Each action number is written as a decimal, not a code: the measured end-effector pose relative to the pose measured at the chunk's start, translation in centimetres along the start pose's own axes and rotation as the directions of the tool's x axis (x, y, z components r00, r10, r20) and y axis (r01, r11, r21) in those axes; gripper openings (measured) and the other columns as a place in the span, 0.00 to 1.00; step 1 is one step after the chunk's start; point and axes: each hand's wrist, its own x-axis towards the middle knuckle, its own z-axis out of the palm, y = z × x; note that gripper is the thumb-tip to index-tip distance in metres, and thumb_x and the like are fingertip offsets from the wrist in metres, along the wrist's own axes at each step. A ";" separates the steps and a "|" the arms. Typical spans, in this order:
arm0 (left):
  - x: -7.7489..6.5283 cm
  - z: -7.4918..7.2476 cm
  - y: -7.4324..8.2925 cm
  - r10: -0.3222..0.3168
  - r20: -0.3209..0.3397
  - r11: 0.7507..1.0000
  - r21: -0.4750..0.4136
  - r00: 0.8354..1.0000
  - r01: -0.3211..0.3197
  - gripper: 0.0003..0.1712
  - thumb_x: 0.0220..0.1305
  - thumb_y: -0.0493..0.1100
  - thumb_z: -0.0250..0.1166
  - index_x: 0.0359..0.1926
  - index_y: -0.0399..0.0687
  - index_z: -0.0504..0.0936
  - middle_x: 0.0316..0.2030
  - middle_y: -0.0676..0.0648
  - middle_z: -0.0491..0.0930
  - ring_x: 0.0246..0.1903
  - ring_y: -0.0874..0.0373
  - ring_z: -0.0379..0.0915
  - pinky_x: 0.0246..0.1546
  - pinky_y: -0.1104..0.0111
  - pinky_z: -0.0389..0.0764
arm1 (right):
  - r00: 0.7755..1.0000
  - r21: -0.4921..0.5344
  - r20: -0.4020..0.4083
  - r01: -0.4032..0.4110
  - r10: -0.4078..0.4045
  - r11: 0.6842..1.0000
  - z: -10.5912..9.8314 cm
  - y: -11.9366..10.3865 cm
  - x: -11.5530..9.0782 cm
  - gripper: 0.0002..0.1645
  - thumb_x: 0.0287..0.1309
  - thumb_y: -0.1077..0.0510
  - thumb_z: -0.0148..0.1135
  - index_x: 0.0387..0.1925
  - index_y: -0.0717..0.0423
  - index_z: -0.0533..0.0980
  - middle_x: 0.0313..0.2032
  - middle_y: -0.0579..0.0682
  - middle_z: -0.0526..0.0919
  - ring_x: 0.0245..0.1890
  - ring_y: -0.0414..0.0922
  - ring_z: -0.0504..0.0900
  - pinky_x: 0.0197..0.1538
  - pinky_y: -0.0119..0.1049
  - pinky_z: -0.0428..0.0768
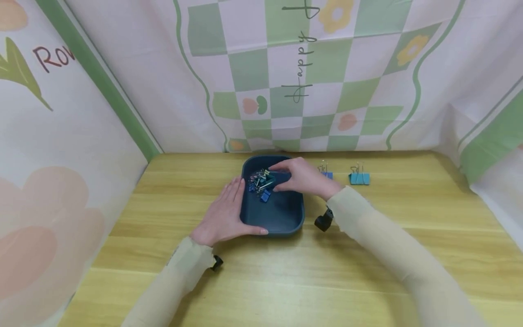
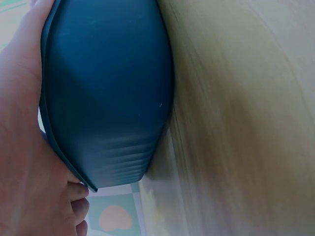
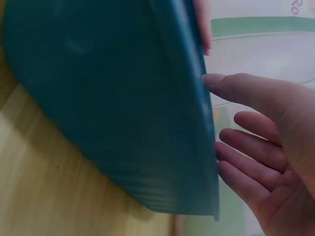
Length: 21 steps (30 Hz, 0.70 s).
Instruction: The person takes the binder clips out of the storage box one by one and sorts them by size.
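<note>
A dark blue rectangular tray (image 1: 273, 222) sits on the table with a small heap of binder clips (image 1: 261, 180) in its far left part, several of them blue or teal. My left hand (image 1: 224, 213) rests along the tray's left rim, fingers straight, its thumb over the near rim. In the left wrist view the tray's outer wall (image 2: 108, 88) fills the middle. My right hand (image 1: 302, 177) reaches over the right rim beside the heap, thumb and fingers spread apart, with no clip showing between them. The right wrist view shows its fingers (image 3: 256, 147) loosely bent, fingertips hidden behind the rim.
To the right of the tray stand a teal binder clip (image 1: 359, 178) and a blue binder clip (image 1: 328, 175), the blue one partly covered by my right hand. Patterned cloth (image 1: 306, 113) hangs behind the wooden table (image 1: 261, 281) and at both sides.
</note>
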 end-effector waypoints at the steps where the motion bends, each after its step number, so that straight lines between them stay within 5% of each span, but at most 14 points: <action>1: 0.0 0.0 0.0 0.003 -0.002 1.000 0.003 1.000 -0.003 0.85 0.38 0.95 0.47 0.81 0.40 0.38 0.80 0.42 0.35 0.78 0.53 0.29 0.76 0.62 0.38 | 1.000 0.001 0.004 -0.004 0.004 1.000 0.2 0.1 0.3 0.35 0.53 0.54 0.80 0.61 0.61 0.79 0.58 0.58 0.83 0.58 0.56 0.81 0.59 0.52 0.79; 14: -0.2 0.0 -0.1 0.009 0.006 1.000 0.004 1.000 -0.009 0.84 0.40 0.95 0.47 0.81 0.41 0.35 0.80 0.43 0.34 0.78 0.53 0.27 0.75 0.63 0.36 | 0.996 -0.073 0.080 0.057 -0.051 0.996 2.0 0.6 2.3 0.29 0.57 0.57 0.77 0.61 0.57 0.81 0.57 0.54 0.83 0.56 0.50 0.81 0.59 0.47 0.79; 21: -0.1 0.0 -0.1 0.013 -0.011 1.000 -0.001 1.000 -0.013 0.84 0.40 0.95 0.48 0.81 0.40 0.37 0.80 0.41 0.35 0.78 0.53 0.28 0.76 0.62 0.37 | 0.996 -0.128 0.056 0.079 -0.072 0.989 2.1 0.8 2.4 0.21 0.59 0.61 0.74 0.55 0.56 0.85 0.52 0.53 0.86 0.52 0.48 0.83 0.56 0.45 0.80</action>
